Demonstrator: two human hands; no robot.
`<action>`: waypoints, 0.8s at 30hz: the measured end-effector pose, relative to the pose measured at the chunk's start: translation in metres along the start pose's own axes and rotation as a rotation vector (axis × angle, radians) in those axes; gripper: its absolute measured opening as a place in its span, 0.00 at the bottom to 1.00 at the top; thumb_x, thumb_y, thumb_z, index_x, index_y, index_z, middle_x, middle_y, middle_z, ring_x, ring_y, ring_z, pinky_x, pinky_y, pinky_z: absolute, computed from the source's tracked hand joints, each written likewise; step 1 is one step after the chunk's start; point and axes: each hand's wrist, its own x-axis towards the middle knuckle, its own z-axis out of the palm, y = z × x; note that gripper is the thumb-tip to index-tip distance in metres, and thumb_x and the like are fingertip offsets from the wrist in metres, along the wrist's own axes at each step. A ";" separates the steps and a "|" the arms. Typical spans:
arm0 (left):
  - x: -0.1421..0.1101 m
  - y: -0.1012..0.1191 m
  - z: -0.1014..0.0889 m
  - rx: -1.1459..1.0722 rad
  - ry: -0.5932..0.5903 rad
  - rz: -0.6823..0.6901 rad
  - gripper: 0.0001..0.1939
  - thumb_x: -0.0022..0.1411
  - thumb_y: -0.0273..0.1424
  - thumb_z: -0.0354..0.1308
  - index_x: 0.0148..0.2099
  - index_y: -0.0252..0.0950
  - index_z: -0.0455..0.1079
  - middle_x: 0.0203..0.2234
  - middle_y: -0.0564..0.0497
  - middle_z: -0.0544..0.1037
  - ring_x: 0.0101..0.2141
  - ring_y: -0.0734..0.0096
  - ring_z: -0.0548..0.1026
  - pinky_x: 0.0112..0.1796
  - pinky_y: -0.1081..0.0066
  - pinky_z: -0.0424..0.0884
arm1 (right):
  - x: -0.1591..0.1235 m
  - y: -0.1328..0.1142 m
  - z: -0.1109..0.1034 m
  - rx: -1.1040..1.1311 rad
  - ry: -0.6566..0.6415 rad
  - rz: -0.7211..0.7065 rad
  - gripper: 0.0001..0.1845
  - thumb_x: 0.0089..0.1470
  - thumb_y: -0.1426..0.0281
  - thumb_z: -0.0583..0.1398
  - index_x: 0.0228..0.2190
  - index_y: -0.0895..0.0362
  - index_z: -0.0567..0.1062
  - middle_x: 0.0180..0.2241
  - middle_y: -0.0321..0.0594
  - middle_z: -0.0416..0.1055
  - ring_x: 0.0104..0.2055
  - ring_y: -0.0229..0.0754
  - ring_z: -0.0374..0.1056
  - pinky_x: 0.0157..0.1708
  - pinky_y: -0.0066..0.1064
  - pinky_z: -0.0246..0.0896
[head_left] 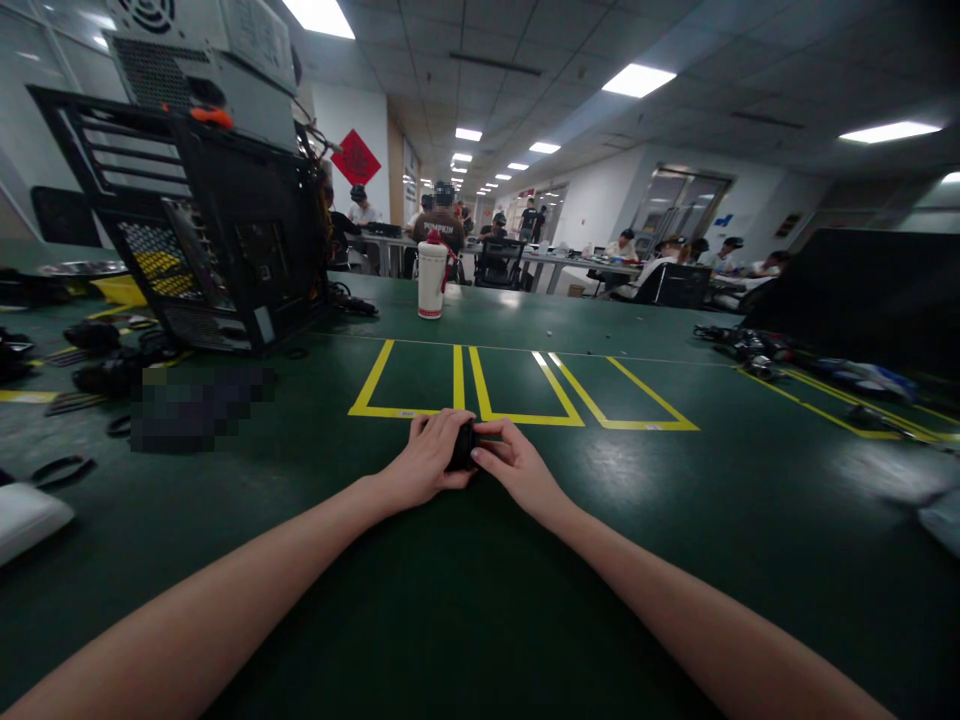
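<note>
Both my hands meet at the middle of the dark green table (465,580), closed round a small black object (464,447). My left hand (427,457) wraps it from the left, fingers curled over its top. My right hand (512,462) pinches its right side with thumb and fingers. Most of the object is hidden between the hands, so I cannot make out what it is. Just beyond the hands lie yellow tape rectangles (480,385) marked on the table.
An open black computer case (210,230) stands at the back left with cables and black parts (105,360) around it. A white bottle (431,280) stands behind the tape marks. Cables and parts (757,350) lie at right. Several people sit at far tables (570,262).
</note>
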 end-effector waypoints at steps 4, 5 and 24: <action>0.000 0.001 0.000 0.006 0.006 -0.002 0.28 0.52 0.30 0.54 0.53 0.37 0.47 0.47 0.44 0.61 0.49 0.58 0.59 0.48 0.56 0.51 | 0.000 -0.001 -0.001 -0.038 -0.007 0.026 0.19 0.47 0.69 0.57 0.44 0.53 0.63 0.46 0.40 0.62 0.47 0.42 0.62 0.48 0.39 0.58; 0.000 0.001 0.001 0.011 0.009 -0.001 0.28 0.51 0.30 0.54 0.53 0.37 0.47 0.46 0.44 0.61 0.49 0.58 0.59 0.49 0.56 0.51 | 0.000 -0.001 -0.001 -0.033 -0.011 0.032 0.19 0.47 0.70 0.57 0.43 0.53 0.63 0.46 0.40 0.62 0.47 0.42 0.62 0.48 0.39 0.58; -0.001 0.001 0.001 0.008 0.025 -0.003 0.29 0.50 0.29 0.55 0.53 0.38 0.47 0.47 0.44 0.61 0.49 0.58 0.60 0.48 0.57 0.52 | 0.000 -0.001 0.001 0.008 -0.005 0.028 0.17 0.46 0.70 0.58 0.40 0.54 0.63 0.43 0.40 0.64 0.46 0.42 0.63 0.46 0.39 0.60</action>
